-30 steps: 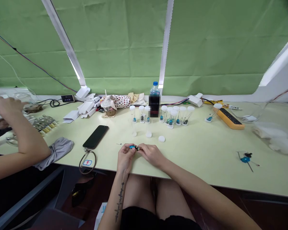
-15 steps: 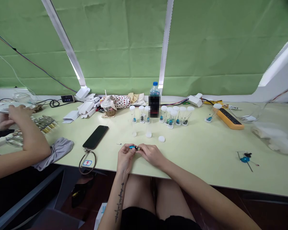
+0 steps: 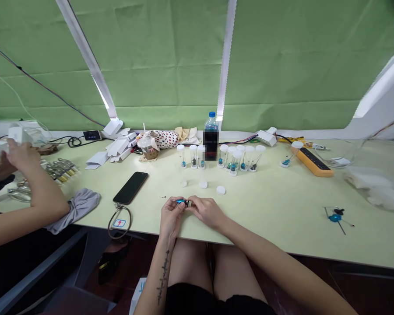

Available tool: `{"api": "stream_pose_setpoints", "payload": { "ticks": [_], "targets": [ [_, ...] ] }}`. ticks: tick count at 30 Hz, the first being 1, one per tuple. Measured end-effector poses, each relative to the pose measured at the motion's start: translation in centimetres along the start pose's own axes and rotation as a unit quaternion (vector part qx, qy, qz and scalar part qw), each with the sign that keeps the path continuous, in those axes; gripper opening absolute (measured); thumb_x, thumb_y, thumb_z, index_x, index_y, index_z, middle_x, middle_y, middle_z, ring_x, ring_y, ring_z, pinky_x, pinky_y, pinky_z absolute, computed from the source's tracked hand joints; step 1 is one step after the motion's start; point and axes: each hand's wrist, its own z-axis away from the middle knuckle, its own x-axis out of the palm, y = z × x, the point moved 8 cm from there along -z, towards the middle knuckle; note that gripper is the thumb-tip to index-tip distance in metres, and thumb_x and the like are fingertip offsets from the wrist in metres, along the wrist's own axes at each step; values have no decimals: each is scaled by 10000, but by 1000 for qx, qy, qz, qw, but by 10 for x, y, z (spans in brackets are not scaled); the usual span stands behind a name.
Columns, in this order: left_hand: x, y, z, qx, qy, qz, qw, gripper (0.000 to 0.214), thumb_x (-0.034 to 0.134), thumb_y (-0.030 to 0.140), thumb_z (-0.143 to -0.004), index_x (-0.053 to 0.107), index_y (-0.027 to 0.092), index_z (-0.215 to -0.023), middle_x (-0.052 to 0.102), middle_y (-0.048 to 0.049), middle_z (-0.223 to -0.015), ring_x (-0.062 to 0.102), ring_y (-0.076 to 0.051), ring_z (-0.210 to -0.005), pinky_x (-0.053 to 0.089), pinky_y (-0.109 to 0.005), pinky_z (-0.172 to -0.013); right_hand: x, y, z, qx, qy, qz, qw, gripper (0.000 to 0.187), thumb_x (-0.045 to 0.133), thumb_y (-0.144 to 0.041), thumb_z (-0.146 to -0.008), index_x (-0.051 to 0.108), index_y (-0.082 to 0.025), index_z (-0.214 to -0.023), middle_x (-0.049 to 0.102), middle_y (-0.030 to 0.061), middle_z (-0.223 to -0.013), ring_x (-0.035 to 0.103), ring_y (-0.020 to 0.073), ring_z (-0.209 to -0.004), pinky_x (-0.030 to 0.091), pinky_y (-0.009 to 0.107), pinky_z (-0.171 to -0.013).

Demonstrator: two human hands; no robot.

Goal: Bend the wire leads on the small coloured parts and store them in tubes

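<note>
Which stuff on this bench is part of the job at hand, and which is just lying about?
Likely part of the job: left hand, right hand, small blue part, tiny pin, capped clear vials, loose white cap.

Likely just lying about: smartphone, water bottle, orange power strip, grey cloth.

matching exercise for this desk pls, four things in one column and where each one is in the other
Things:
1 small blue part
2 water bottle
3 grey cloth
4 black smartphone

Places:
a lying next to a key-ring loop
b pinched in the person's fingers
c beside a co-worker's forearm
d standing between groups of clear vials

Pairs: 1b, 2d, 3c, 4a
</note>
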Motion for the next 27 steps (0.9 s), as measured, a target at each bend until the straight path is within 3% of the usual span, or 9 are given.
{"api": "stream_pose_setpoints", "payload": {
  "ticks": [16,22,27],
  "targets": [
    [3,4,2,-3,9,-9,1000,259,783,182,-614,643,146,-828,661,-31,-806,609,-106,-739,476,-215,-693,2,0,-2,8,-21,19,1000,274,384,-394,-950,533,-165,-971,686,61,-821,650,154,-751,405,228,-619],
    [2,4,2,-3,14,-3,1000,257,785,185,-610,646,148,-823,649,-17,-758,604,-102,-709,479,-214,-669,0,0,-2,18,-24,9,1000,315,448,-419,-919,484,-170,-1107,686,45,-809,652,158,-737,406,231,-614],
    [2,3,2,2,7,-6,1000,240,775,175,-627,649,150,-829,656,-29,-797,607,-103,-743,478,-208,-698,1,-2,-1,11,-34,22,999,194,447,-316,-927,484,-168,-1045,673,32,-760,643,153,-694,388,227,-593]
  ]
}}
